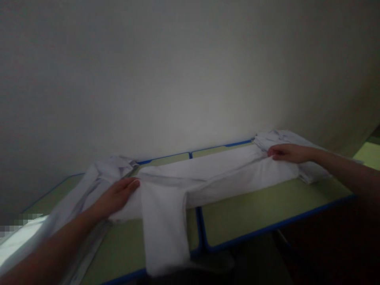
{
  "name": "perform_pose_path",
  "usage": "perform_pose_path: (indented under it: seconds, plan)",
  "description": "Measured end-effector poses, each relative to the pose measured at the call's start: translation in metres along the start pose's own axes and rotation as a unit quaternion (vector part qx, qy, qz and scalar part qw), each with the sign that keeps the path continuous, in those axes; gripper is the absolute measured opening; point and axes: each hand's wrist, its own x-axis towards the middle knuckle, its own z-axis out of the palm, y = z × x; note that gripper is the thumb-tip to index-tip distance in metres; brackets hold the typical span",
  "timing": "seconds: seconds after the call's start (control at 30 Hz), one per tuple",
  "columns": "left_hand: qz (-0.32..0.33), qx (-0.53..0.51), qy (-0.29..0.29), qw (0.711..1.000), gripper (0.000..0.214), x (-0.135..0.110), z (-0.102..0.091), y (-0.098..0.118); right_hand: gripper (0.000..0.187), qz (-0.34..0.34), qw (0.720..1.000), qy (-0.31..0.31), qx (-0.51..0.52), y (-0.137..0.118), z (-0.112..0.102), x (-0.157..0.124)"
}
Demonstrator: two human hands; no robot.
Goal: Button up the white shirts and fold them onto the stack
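A long white garment (225, 178) is stretched crosswise over two tabletops, with a crease along its length. A sleeve-like part (164, 225) folds down from its left end and hangs past the near table edge. My left hand (118, 194) pinches the garment at that left end, thumb and fingers pressed together. At the other end, my right hand (286, 153) has its fingers closed on the upper layer. The cloth inside both grips is partly hidden.
The green tabletops (246, 213) have blue edges and meet at a narrow seam. More white cloth (101, 172) lies at the left, and a folded white pile (279, 136) sits at the back right. A plain wall (190, 79) stands behind the tables.
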Motion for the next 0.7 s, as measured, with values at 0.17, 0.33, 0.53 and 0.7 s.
perform_pose_path:
  seconds: [0.17, 0.33, 0.53, 0.7]
  plan:
    - [-0.011, 0.071, -0.059, 0.996, 0.054, 0.044, 0.025, -0.015, 0.046, 0.078, 0.997, 0.017, -0.009, 0.023, 0.019, 0.055]
    - [-0.025, 0.129, -0.03, 0.991, 0.06, 0.017, 0.026, -0.024, 0.062, 0.062, 0.997, 0.04, 0.003, 0.035, 0.031, 0.041]
    - [0.237, 0.227, 0.026, 0.944, 0.053, -0.021, 0.017, 0.0, 0.041, 0.013, 0.992, 0.127, 0.008, -0.08, 0.051, 0.028]
    - [0.46, 0.217, -0.08, 0.857, 0.04, -0.029, 0.027, 0.046, 0.04, -0.135, 0.97, -0.128, 0.158, -0.219, 0.089, 0.022]
